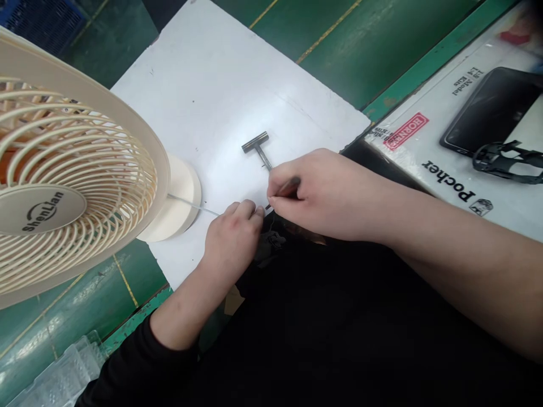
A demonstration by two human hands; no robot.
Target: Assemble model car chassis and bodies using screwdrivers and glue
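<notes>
Black sleeve (pixel 139 367) lies closest. My right hand (pixel 322 195) pinches a dark-handled tool (pixel 289 186) narrowly, just beside a metal T-bar (pixel 257 148) on the white sheet (pixel 220 96); my left hand (pixel 233 243) curls at a thin wire (pixel 193 204) running from the fan (pixel 80 169), which crowds that side.

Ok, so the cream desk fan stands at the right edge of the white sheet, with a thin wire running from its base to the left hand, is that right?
Not quite: the head view shows the cream desk fan at the left edge of the white sheet, not the right. The rest stands: a thin wire runs from its base to the left hand.
</notes>
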